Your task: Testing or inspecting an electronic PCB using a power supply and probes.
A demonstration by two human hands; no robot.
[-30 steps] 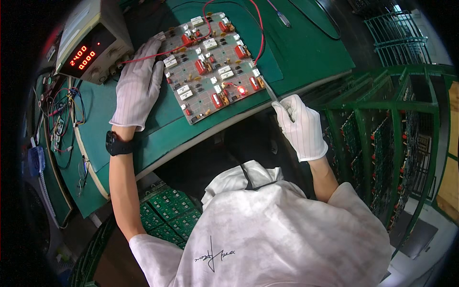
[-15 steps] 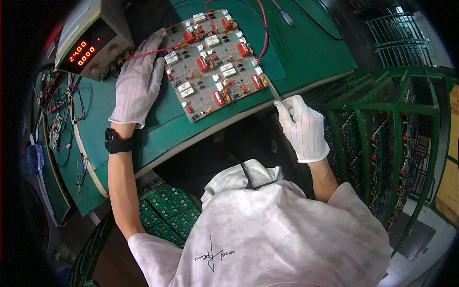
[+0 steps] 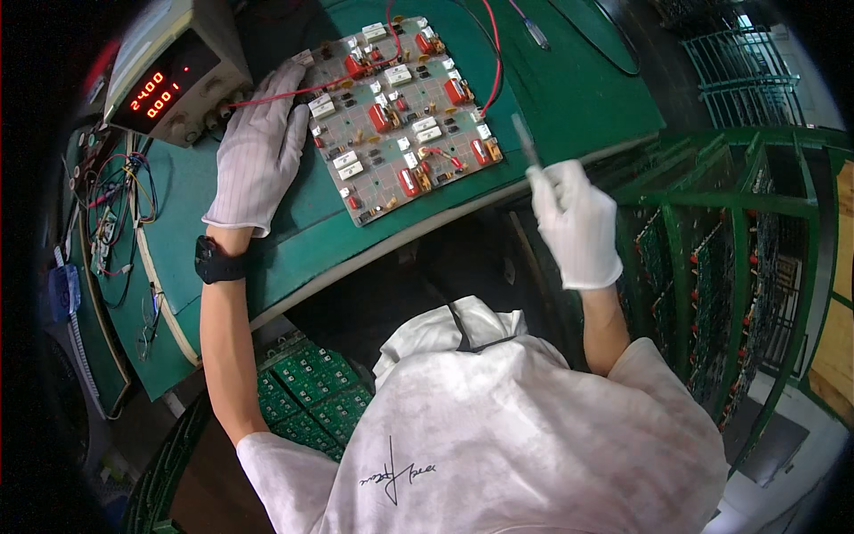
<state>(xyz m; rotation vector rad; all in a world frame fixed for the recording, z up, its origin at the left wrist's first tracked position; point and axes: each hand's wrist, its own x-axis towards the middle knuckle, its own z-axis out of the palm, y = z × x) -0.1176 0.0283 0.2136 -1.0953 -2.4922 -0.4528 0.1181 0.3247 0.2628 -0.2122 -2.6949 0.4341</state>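
Observation:
A panel of circuit boards (image 3: 378, 151) lies tilted on the green bench mat, carrying red coils, white block parts and small components. My left hand (image 3: 258, 156), in a striped white glove, rests flat along the panel's left edge with its fingers stretched out, partly under a red wire (image 3: 302, 93). My right hand (image 3: 574, 218), gloved too, is closed round a slim grey tool (image 3: 526, 142), apparently tweezers, blurred by motion. Its tip points up and away, clear of the panel's right edge.
A bench power supply (image 3: 173, 80) with lit red digits stands left of the panel. Tangled wires (image 3: 116, 209) lie at far left. A screwdriver (image 3: 535, 34) lies at the back. Green racks (image 3: 712, 200) with boards stand at right; more green boards (image 3: 311, 392) sit below the bench.
My right hand has lifted the slim tool off the panel's right edge, moving slightly right and away from me. The supply's lower reading has risen slightly. My left hand stays put.

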